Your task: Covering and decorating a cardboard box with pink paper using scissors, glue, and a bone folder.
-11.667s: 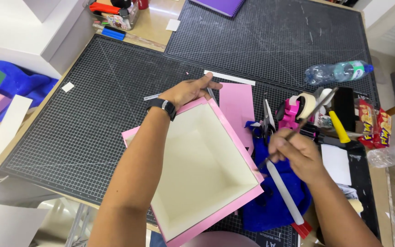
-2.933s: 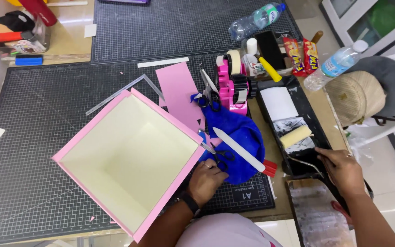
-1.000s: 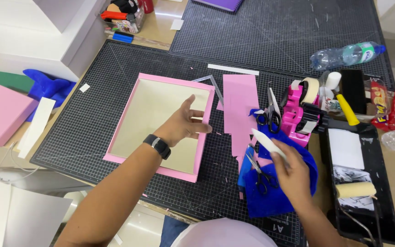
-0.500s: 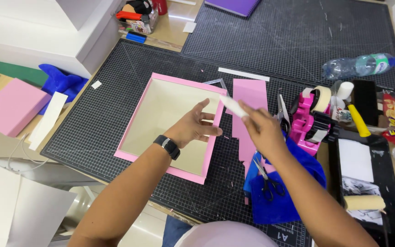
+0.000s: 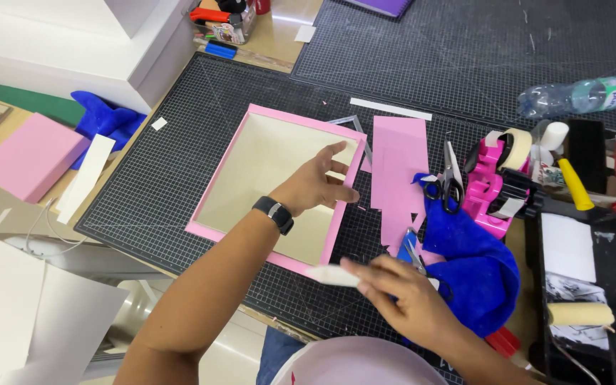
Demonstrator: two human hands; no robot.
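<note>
Pink box (image 5: 212,187) lay open-side up on the cutting mat (image 5: 144,171), long axis running 1 to 7 o'clock. My left hand (image 5: 319,187) rested open on its right rim, fingers spread. My right hand (image 5: 401,299) was closed on a white folding stick (image 5: 331,275), tip pointing toward 9 o'clock, just off the box's near corner. Left hand was nearer the box. Scissors (image 5: 449,178) sat at 2 o'clock.

Bare forearms, a black wristwatch (image 5: 274,214) on the left wrist, pink top (image 5: 354,363).
</note>
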